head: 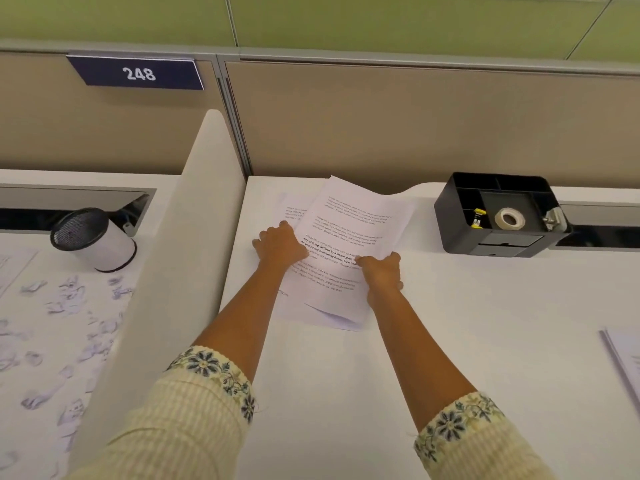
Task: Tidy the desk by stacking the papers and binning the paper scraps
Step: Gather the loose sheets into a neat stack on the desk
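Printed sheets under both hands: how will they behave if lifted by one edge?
Probably floppy: the sheets are thin and their far edge curls up off the desk. Likely to slide apart, since they lie fanned, not squared. Light enough, I'd guess, for the left hand and right hand gripping them.

Left grip [280,245] & right grip [381,271] hold printed papers [346,230] by opp. edges on white desk [450,323].

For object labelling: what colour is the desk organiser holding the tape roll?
Black; the desk organiser shows best in the head view.
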